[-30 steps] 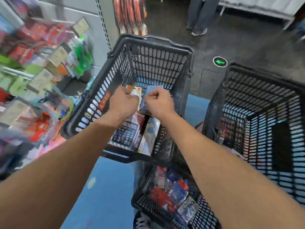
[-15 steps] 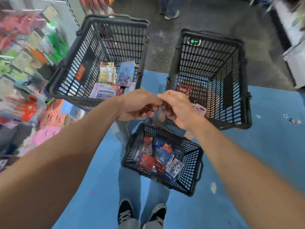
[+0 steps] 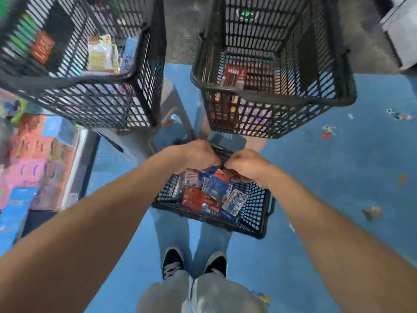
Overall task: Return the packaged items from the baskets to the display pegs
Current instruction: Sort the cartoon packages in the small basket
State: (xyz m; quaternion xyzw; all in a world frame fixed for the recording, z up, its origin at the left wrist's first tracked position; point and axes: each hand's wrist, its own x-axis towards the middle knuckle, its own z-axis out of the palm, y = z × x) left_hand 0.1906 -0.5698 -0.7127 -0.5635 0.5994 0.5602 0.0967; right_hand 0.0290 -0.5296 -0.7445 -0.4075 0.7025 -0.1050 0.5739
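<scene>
My left hand (image 3: 198, 158) and right hand (image 3: 244, 166), fingers curled, pinch one dark packet (image 3: 222, 154) between them, above the small basket (image 3: 259, 222). The 11 o'clock basket (image 3: 144, 64) bears a red label (image 3: 42, 48), lettering blurred.
</scene>
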